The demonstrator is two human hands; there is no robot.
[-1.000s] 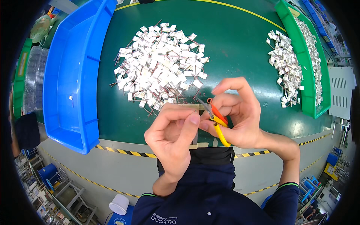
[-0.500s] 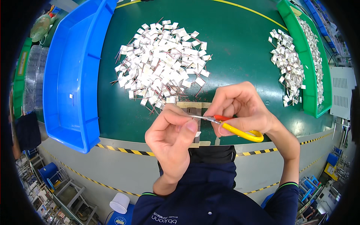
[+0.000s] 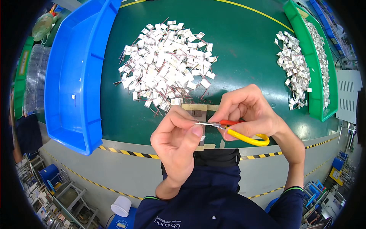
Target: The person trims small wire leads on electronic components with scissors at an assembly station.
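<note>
My right hand [image 3: 249, 114] is wrapped around small scissors [image 3: 248, 137] with a yellow loop handle and a red one. Their thin silver blades point left, and the tips reach the fingertips of my left hand [image 3: 178, 139]. That hand is pinched closed at thumb and forefinger; whatever lies between them is hidden. Just beyond the hands, a large heap of white connectors [image 3: 167, 63] with short dark wires spreads over the green table [image 3: 244, 57]. Beneath the hands a taped strip with a small brown block [image 3: 196, 113] runs to the table's front edge.
A deep blue bin [image 3: 70, 76] stands at the left, holding one small white connector [image 3: 73, 97]. To the right, a second pile of white pieces [image 3: 293, 66] lies beside a green bin [image 3: 316, 110] filled with similar pieces. Stacked clear trays [image 3: 37, 78] stand beyond the blue bin.
Both hands and the scissors have shifted slightly to the right and toward me. The blades stay at my left fingertips, and both grips remain closed.
</note>
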